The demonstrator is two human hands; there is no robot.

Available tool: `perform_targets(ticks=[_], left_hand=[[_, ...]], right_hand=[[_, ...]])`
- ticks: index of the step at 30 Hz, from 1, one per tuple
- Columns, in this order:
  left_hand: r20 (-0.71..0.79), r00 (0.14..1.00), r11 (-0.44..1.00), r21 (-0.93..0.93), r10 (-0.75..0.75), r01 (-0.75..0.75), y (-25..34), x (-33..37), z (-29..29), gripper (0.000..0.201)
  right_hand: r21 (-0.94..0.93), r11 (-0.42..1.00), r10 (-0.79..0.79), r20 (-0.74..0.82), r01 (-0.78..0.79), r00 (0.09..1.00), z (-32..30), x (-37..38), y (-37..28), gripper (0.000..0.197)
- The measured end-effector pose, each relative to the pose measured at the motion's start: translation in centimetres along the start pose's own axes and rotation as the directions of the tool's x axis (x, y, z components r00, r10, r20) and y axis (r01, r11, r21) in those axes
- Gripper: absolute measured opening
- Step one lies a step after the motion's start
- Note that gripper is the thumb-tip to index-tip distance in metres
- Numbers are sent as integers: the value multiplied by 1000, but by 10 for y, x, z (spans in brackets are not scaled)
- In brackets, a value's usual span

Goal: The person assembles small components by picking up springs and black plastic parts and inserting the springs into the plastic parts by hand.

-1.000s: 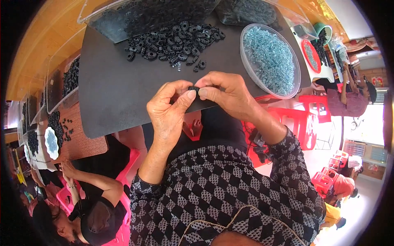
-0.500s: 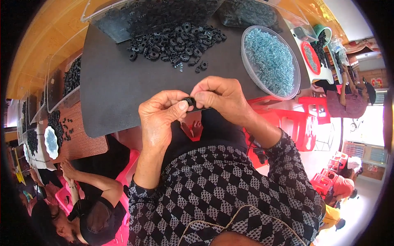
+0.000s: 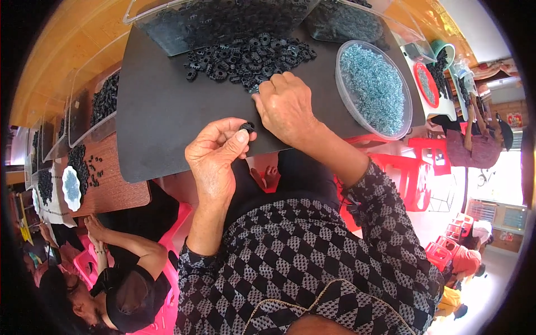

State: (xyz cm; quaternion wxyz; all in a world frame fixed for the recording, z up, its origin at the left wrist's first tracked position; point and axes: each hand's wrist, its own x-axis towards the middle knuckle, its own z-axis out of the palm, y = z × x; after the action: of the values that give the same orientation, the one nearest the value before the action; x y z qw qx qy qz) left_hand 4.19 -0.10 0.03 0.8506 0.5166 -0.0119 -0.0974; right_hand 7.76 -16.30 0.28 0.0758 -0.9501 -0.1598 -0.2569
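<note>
My left hand [image 3: 215, 156] pinches a small black plastic part [image 3: 249, 127] between thumb and fingertips, above the table's near edge. My right hand [image 3: 286, 106] reaches over the table to the near side of a pile of similar black parts [image 3: 251, 60]. Its fingers are curled downward and pressed together. A few small pale metal pieces [image 3: 253, 88], which look like springs, show beside its fingertips. The back of the hand hides whatever the fingertips grip. To the right stands a round clear tub [image 3: 341, 84] full of bluish, shiny small springs [image 3: 375, 89].
A clear plastic bin [image 3: 173, 42] of black parts stands behind the pile on the dark table [image 3: 162, 123]. At left, a co-worker [image 3: 131, 279] sits by a brown table [image 3: 117, 195] with more parts. Red plastic stools [image 3: 402, 178] stand at right.
My right hand has left the black part and moved forward to the pile's near edge. My left hand keeps the part and has shifted slightly left. The view has tilted a little.
</note>
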Motion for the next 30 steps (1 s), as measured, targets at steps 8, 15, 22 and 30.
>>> perform_targets(ticks=[8,15,22,30], left_hand=[[-69,997,998,69,18,-13,4,2,2,19],[-81,993,993,96,82,-75,-3,9,4,17],[-102,979,959,242,179,-150,-5,28,21,15],[-42,996,986,148,85,-78,-5,24,8,14]], right_hand=[[159,987,36,-110,-18,993,-6,-2,5,11],[469,848,221,108,-245,969,-30,0,7,8],[264,956,-73,-194,124,978,-11,-2,2,13],[543,840,45,-87,9,995,-27,-4,0,10]])
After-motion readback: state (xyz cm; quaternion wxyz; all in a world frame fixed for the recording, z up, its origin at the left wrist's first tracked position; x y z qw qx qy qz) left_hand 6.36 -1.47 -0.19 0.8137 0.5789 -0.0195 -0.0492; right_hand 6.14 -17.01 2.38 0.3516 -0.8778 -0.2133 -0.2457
